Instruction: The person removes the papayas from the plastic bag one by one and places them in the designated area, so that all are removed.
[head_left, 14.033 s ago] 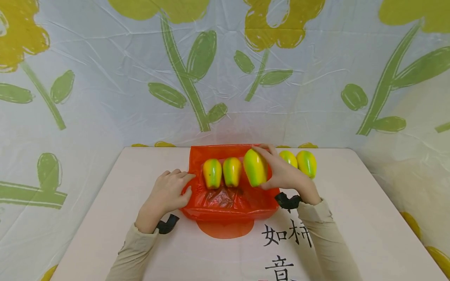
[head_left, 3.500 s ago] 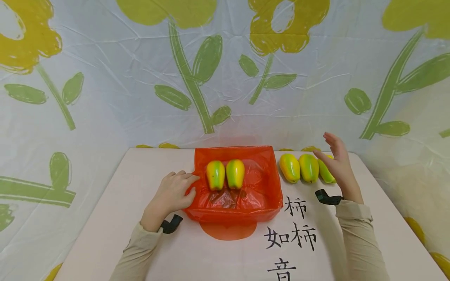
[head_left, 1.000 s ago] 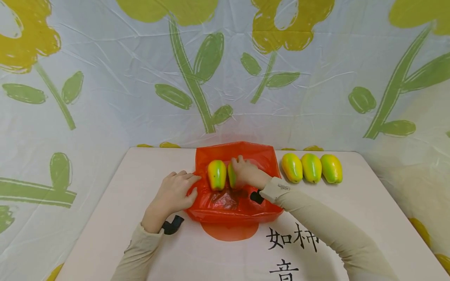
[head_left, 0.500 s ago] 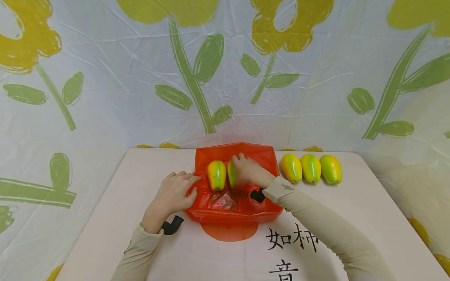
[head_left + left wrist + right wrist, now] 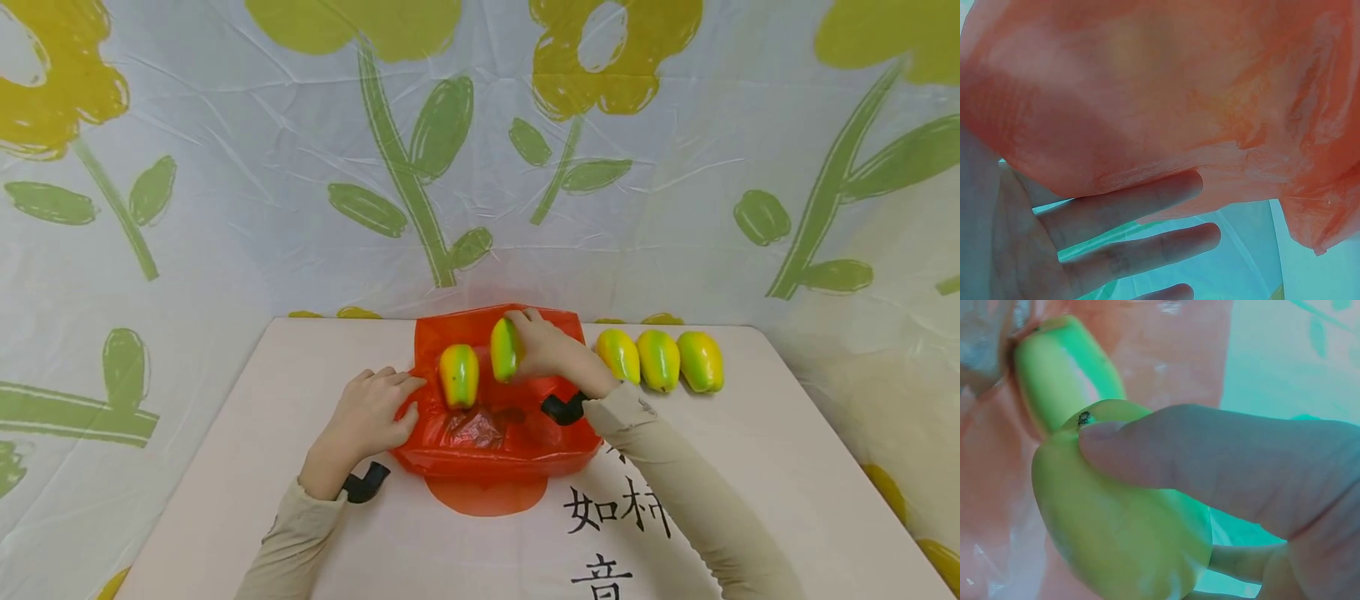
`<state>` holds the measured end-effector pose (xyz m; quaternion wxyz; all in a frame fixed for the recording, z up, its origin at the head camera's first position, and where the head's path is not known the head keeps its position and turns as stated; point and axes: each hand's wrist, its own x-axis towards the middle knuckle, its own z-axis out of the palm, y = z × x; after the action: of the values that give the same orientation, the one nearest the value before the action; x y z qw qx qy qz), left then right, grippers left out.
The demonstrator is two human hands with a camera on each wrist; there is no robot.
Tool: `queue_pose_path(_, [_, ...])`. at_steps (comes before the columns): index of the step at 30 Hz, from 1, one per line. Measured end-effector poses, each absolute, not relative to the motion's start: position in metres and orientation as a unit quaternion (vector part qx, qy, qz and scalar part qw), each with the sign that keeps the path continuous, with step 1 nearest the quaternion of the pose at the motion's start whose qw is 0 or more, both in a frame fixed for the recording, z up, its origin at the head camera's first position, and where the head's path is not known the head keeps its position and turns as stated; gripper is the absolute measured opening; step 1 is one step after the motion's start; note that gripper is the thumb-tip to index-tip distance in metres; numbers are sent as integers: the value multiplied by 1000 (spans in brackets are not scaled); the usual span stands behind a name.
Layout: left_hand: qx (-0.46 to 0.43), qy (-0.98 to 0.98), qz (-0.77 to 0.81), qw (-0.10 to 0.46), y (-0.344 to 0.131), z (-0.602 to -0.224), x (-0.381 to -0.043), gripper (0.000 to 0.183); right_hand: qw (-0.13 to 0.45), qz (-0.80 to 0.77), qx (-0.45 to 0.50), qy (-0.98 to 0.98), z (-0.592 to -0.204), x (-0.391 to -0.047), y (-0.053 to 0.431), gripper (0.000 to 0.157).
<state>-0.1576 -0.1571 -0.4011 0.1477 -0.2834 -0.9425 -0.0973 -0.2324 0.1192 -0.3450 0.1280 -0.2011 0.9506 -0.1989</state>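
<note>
My right hand [image 5: 542, 343] grips a yellow-green papaya [image 5: 506, 350] above the right part of an open red plastic bag [image 5: 495, 460]. In the right wrist view, the thumb lies over the held papaya [image 5: 1116, 512] near its dark stem end. Another papaya [image 5: 459, 377] lies inside the bag. My left hand [image 5: 367, 417] rests against the bag's left side. The left wrist view has its straight fingers [image 5: 1141, 253] touching the outside of the red plastic [image 5: 1147, 112]; its thumb is not clearly seen there.
Three papayas [image 5: 659, 361] stand in a row on the table [image 5: 285, 375] right of the bag. Black characters [image 5: 600, 510] mark the tabletop. A flowered cloth [image 5: 285, 167] hangs behind the table.
Fourteen seconds ago two papayas lay on the table; now three do. Within the last second my right hand has lifted another out of the bag, up and rightward. My left hand has stayed put.
</note>
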Motion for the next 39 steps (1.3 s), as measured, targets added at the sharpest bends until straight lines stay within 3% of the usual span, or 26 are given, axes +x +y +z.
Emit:
queue_pose_path(14, [-283,-943,-93,150,-157,-404,-158,33,34,-342,-238,908,-343,-208,154,98])
queue_pose_path(26, [-283,-943,-93,149,-155,-403,-158,33,18,-446,-251,859,-342,-184,186,103])
queue_pose_path(39, [-288,-939,-93,161,-156,-405,-159,32,-41,-464,-296,834,-340,-174,217,106])
